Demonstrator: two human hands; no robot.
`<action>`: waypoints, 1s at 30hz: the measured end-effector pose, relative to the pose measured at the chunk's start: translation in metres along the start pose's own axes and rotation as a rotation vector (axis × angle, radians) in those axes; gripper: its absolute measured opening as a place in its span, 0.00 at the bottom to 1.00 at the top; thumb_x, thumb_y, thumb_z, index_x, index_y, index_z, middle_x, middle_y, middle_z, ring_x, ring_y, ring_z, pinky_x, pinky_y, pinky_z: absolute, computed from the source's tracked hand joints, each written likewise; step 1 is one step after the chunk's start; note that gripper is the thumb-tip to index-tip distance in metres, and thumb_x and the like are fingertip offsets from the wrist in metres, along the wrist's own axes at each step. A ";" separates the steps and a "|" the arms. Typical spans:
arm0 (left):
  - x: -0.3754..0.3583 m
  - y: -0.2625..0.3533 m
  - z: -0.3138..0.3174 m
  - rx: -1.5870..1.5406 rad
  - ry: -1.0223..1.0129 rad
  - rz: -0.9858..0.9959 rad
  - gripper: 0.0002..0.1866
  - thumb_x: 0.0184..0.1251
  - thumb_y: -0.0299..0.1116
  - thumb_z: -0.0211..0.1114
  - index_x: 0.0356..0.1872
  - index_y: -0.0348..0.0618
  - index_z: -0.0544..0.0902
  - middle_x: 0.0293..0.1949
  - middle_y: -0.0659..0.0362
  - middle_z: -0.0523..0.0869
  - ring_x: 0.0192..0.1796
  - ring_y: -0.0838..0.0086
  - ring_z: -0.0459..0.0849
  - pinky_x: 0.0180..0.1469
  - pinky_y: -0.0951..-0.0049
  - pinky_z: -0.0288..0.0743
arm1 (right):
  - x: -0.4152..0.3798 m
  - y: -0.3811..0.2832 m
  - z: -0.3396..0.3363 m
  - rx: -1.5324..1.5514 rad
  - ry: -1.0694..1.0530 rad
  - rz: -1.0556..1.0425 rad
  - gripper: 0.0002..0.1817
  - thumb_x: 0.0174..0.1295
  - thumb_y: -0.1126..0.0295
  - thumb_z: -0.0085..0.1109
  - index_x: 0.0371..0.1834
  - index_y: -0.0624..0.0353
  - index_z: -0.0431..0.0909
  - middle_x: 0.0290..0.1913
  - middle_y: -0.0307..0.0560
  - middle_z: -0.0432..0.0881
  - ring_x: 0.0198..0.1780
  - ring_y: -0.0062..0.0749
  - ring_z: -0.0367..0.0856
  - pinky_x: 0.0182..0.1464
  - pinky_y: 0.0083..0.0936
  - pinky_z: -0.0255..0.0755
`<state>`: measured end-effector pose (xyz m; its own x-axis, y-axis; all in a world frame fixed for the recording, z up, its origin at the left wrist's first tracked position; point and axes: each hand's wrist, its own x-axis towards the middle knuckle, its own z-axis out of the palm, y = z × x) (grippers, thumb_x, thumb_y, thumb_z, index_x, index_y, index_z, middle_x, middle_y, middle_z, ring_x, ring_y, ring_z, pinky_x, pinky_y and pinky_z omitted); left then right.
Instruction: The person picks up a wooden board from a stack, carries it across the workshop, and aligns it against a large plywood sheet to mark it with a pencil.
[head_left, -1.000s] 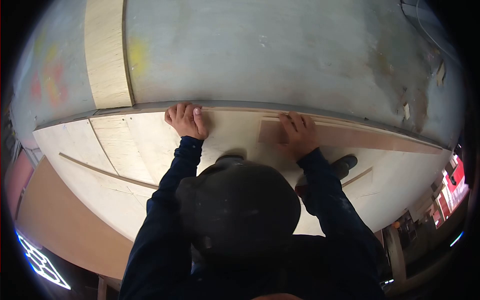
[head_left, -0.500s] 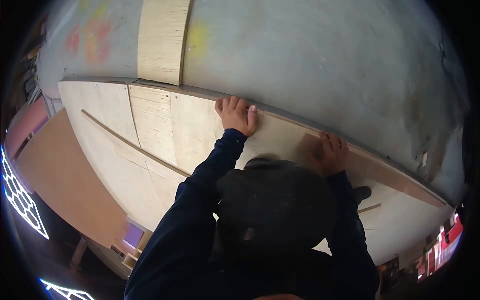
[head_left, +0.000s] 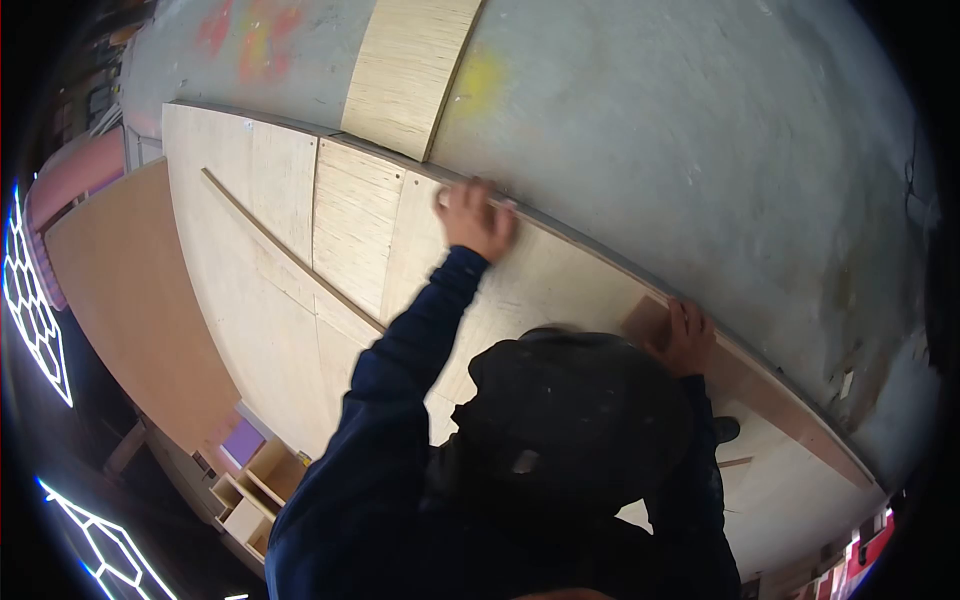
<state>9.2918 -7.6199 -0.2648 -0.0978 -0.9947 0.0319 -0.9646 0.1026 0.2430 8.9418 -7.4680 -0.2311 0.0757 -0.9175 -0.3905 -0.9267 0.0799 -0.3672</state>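
A long pale plywood panel (head_left: 360,210) made of several joined sheets lies across the view. My left hand (head_left: 478,218), blurred, rests at its upper edge with the fingers apart and bent over the rim. Farther right, my right hand (head_left: 688,338) has its fingers wrapped over the same edge, where a reddish-brown strip of board (head_left: 790,415) runs along the panel; the palm side is hidden. Between the arms, a dark cap (head_left: 570,420) covers part of the panel.
Beyond the edge is a grey surface (head_left: 680,130) with red and yellow paint marks and a plywood strip (head_left: 410,75). A narrow batten (head_left: 290,255) lies on the panel. At left are a brown board (head_left: 140,300) and wooden compartments (head_left: 265,480).
The view has turned, so the panel sits farther right in the picture. My left hand has shifted left along the panel's edge. My right hand stays near the end of the brown strip.
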 end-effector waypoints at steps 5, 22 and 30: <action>0.041 -0.111 -0.034 0.089 -0.189 0.287 0.23 0.57 0.54 0.62 0.37 0.41 0.81 0.43 0.49 0.79 0.53 0.53 0.73 0.67 0.50 0.54 | -0.001 -0.003 -0.003 -0.017 -0.017 0.024 0.47 0.32 0.59 0.77 0.63 0.45 0.68 0.59 0.43 0.68 0.58 0.50 0.64 0.58 0.47 0.64; 0.057 -0.149 -0.033 0.029 -0.086 0.295 0.22 0.54 0.53 0.64 0.33 0.40 0.79 0.38 0.50 0.77 0.48 0.52 0.73 0.56 0.53 0.61 | 0.001 -0.001 -0.002 0.022 -0.036 0.045 0.46 0.32 0.59 0.77 0.63 0.45 0.69 0.59 0.43 0.69 0.59 0.49 0.64 0.60 0.48 0.62; 0.056 -0.145 -0.033 0.009 -0.097 0.234 0.21 0.57 0.52 0.60 0.31 0.40 0.78 0.37 0.50 0.76 0.47 0.52 0.72 0.56 0.54 0.61 | -0.002 0.000 0.002 -0.009 -0.017 0.035 0.47 0.31 0.57 0.77 0.63 0.45 0.69 0.60 0.44 0.68 0.59 0.51 0.63 0.60 0.49 0.61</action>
<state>9.4343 -7.6898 -0.2667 -0.3413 -0.9399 -0.0068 -0.9150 0.3306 0.2313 8.9422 -7.4656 -0.2320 0.0492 -0.9074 -0.4174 -0.9322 0.1083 -0.3454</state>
